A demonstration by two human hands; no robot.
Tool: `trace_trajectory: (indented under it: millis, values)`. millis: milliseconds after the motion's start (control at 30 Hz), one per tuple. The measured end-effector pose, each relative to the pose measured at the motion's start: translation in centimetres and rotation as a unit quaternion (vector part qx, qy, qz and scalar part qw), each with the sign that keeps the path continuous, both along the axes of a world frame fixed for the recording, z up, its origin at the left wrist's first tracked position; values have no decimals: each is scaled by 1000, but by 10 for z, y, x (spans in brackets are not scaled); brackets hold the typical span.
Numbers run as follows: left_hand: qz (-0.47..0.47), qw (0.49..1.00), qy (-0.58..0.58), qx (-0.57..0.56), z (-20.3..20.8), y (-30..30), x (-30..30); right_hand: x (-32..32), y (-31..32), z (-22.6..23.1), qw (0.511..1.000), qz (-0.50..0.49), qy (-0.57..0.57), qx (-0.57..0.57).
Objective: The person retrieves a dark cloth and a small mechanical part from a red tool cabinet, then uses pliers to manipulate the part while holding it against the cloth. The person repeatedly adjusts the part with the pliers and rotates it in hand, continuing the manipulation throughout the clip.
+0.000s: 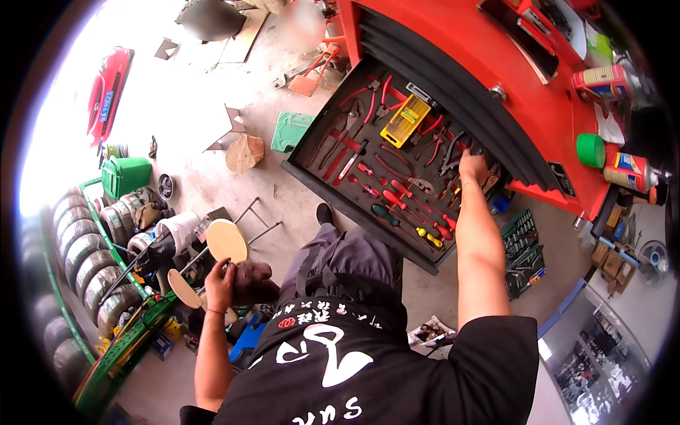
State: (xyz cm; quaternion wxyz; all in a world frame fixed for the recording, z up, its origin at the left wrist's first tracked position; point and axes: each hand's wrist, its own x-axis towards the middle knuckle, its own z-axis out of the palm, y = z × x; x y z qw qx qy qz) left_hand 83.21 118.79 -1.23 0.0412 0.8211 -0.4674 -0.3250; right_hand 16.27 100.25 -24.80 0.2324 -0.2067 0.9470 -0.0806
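My right arm stretches over the open tool drawer (340,188) of a red cabinet. My right hand (473,167) is closed at the drawer's far right corner, and its fingertips are too small to show what they grip. Dark-handled pliers (450,157) lie right beside it. Red-handled pliers (368,95), several screwdrivers (404,203) and a yellow case (406,120) rest in the drawer. My left hand (219,285) is raised at my left side, its fingers closed on a dark brown, cloth-like bundle (253,282).
Spray cans (627,171) stand on the red cabinet (439,42). An open socket set (523,251) lies on the floor right of the drawer. Left are a round-topped stool (228,241), a rack of tyres (88,258) and a green bin (126,177). A wood stump (245,153) stands ahead.
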Motion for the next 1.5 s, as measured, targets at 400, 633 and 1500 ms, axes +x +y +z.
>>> trace_trajectory:
  millis: [400, 633, 1500]
  values:
    - [-56, 935, 292, -193, 61, -74, -39, 102, 83, 134, 814, -123, -483, -297]
    - [-127, 699, 676, -193, 104, -89, -83, 282, 110, 337, 501, 35, -739, -450]
    - [-203, 569, 769, -207, 195, -62, -103, 345, 177, 441, 637, 392, -417, -516]
